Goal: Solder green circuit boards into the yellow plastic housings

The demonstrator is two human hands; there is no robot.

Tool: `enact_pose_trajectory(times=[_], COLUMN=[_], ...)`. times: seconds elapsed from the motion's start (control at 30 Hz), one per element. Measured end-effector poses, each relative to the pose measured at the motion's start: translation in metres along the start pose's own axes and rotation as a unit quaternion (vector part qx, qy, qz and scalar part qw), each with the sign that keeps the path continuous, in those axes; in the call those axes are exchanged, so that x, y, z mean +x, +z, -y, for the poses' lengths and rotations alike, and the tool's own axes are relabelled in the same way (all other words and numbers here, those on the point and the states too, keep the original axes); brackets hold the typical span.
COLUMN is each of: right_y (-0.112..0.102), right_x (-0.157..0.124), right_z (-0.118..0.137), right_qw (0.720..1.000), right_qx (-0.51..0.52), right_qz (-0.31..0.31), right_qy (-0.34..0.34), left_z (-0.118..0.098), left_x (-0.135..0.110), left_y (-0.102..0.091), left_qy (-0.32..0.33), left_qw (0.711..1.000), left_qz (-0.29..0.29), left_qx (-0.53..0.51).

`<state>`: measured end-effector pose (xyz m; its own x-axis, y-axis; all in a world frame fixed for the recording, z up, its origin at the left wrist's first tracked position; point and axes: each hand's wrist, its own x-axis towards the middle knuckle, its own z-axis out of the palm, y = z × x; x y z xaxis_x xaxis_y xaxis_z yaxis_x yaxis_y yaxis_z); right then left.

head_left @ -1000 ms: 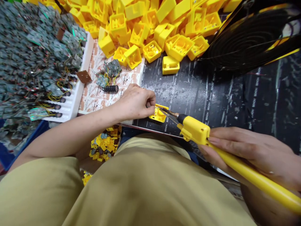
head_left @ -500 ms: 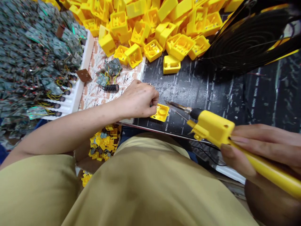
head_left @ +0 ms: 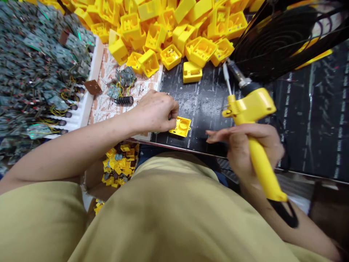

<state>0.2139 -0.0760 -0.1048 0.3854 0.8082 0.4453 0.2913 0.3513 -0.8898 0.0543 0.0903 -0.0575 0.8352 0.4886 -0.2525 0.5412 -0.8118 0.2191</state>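
A heap of yellow plastic casings (head_left: 152, 32) fills the far side of a black bench mat (head_left: 207, 94), with a mass of circuit boards (head_left: 46, 62) to the left. The left hand (head_left: 155, 112) is curled closed, its fingers (head_left: 174, 109) at the edge of one casing (head_left: 181, 126) lying open side up on the mat (touching it or just beside it, I cannot tell). The right hand (head_left: 245, 145) grips a yellow soldering iron (head_left: 261, 109), its tip (head_left: 235, 71) pointing up and away. Soldering seems the step in hand; the next move appears to call for bringing the tip down to the casing.
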Motion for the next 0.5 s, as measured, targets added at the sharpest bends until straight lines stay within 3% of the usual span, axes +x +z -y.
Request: enact_pose_trajectory(times=[0.13, 0.27, 0.4, 0.5], right_y=[0.016, 0.003, -0.014, -0.010], right_x=[-0.008, -0.017, -0.014, -0.008], right_z=[-0.016, -0.003, 0.010, 0.005], right_qw=[0.998, 0.993, 0.999, 0.999], right_qx=[0.023, 0.038, 0.040, 0.009], right_qz=[0.058, 0.109, 0.010, -0.017], right_qy=[0.019, 0.028, -0.005, -0.031], left_z=[0.001, 0.015, 0.023, 0.012], left_x=[-0.003, -0.016, -0.027, -0.024], left_y=[-0.001, -0.015, -0.013, 0.019], left_qy=[-0.003, 0.001, 0.023, 0.115], left_qw=[1.000, 0.996, 0.984, 0.980], left_qz=[0.001, -0.047, -0.125, -0.123], left_qx=[-0.005, -0.073, -0.124, -0.103])
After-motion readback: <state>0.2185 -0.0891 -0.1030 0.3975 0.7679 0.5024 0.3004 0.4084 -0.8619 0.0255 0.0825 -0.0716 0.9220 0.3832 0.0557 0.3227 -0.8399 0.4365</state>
